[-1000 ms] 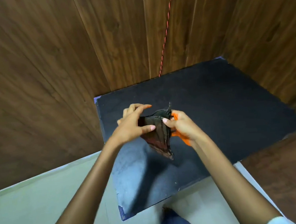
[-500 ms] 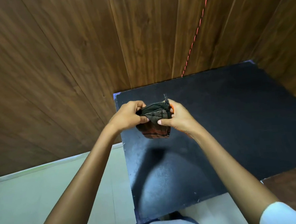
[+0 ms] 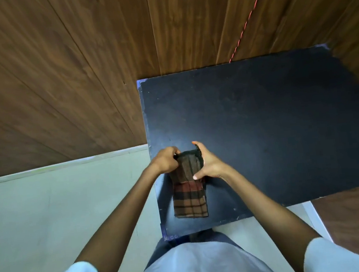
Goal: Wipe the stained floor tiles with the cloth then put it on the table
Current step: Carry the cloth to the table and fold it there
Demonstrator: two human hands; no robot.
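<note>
Your left hand (image 3: pixel 167 162) pinches the far left corner of the cloth (image 3: pixel 190 197), and your right hand (image 3: pixel 206 163) clasps its far right edge between thumb and fingers. The folded plaid strip runs from both grips toward you, lying on the black table (image 3: pixel 283 126) near its left front corner. Let go unevenly and the fold may spring open or slide toward the edge.

Wood-panelled wall (image 3: pixel 80 68), red cord (image 3: pixel 244 26)
</note>
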